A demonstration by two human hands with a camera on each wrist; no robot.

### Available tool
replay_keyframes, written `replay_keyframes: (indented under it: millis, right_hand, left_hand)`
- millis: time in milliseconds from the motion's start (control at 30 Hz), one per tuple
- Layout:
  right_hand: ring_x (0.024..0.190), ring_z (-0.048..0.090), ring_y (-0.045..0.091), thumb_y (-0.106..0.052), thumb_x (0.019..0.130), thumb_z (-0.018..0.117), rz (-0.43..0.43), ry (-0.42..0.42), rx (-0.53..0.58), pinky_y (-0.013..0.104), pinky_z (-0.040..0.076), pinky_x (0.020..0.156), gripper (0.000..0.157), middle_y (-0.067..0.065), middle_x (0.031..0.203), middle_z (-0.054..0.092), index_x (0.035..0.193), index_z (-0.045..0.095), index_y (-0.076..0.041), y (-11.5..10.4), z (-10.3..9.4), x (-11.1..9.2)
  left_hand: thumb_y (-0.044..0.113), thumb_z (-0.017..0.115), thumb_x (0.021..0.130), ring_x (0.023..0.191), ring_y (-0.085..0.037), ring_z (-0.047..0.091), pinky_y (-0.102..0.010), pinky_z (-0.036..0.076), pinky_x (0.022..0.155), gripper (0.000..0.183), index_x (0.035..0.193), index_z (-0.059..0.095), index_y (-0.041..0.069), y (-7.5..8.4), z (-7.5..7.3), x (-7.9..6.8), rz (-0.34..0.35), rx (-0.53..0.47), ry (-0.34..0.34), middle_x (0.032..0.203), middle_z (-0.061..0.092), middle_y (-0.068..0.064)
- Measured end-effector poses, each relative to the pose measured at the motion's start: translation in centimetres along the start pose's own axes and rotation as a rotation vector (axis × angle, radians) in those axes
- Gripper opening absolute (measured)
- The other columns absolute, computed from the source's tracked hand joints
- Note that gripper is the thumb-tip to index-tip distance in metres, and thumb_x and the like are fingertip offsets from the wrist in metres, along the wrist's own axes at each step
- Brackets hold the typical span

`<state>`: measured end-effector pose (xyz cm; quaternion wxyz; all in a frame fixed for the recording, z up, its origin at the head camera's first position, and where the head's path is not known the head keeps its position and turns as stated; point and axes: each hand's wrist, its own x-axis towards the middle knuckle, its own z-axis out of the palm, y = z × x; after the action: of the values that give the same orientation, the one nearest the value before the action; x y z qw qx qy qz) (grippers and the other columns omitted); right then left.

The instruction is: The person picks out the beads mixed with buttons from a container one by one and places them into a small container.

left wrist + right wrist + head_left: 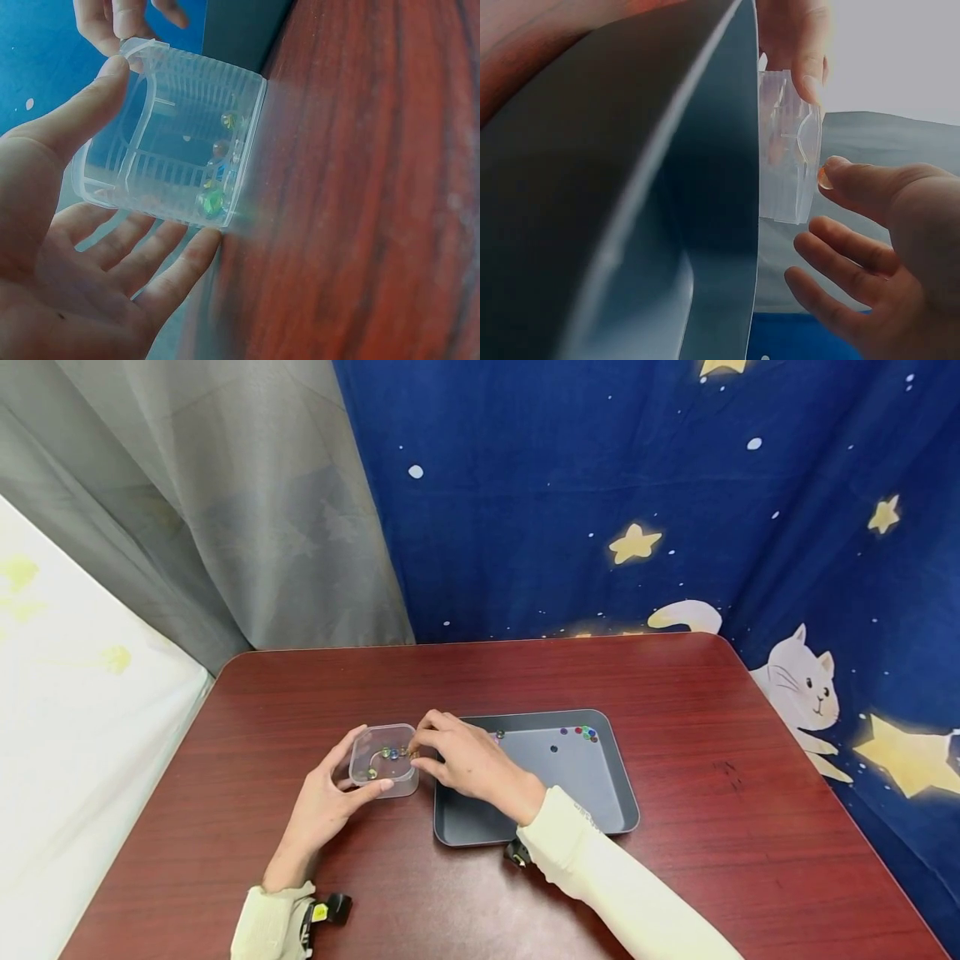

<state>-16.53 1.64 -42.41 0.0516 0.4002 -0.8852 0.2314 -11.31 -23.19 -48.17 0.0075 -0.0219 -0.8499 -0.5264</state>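
Note:
My left hand [324, 806] grips a clear plastic box [405, 787] on the table, thumb on one side and fingers on the other. Several glass marbles [213, 201], green, blue and amber, lie on its bottom. At the box's right rim, my right hand [474, 762] pinches an amber marble [825, 178] between thumb and forefinger, its other fingers loosely bent. The right forearm crosses a dark grey tray [577, 793] and hides part of it. In the tray's far right corner sits a cluster of coloured marbles [587, 733], with a few single ones apart.
The reddish-brown wooden table [720, 860] carries the box and, close to its right, the tray with raised walls. Behind the table hang a grey curtain [300, 527] and a blue curtain [525, 510] with stars. A white cloth [75, 735] hangs at the left.

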Motion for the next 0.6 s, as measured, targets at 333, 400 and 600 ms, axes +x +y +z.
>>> replay_keyframes:
  millis: [333,400,600]
  right_hand:
    - [0.097,0.063,0.01,-0.029,0.099,0.074,-0.004,-0.001,0.008,0.024,0.054,0.079,0.017,-0.005,0.115,0.063,0.113,0.078,-0.02,-0.16,0.46,0.28]
    - [0.095,0.063,0.01,-0.029,0.098,0.075,-0.005,0.002,0.009,0.024,0.054,0.078,0.018,-0.005,0.114,0.063,0.113,0.078,-0.02,-0.17,0.49,0.31]
    - [0.09,0.062,0.009,-0.031,0.097,0.075,-0.01,0.014,0.001,0.022,0.052,0.076,0.02,-0.004,0.113,0.063,0.113,0.079,-0.02,-0.19,0.61,0.46]
  left_hand:
    - [0.03,0.088,0.086,0.118,-0.027,0.066,-0.012,0.054,0.086,0.089,0.161,0.039,0.029,-0.14,0.07,0.14,0.006,0.0,0.01,0.151,0.057,-0.011]
    - [0.03,0.088,0.086,0.118,-0.027,0.066,-0.013,0.054,0.086,0.088,0.16,0.039,0.032,-0.14,0.06,0.15,0.006,0.0,0.009,0.151,0.057,-0.011]
    - [0.029,0.087,0.087,0.119,-0.03,0.066,-0.013,0.055,0.086,0.088,0.16,0.039,0.033,0.07,0.05,0.14,0.003,-0.007,0.007,0.151,0.056,-0.012]
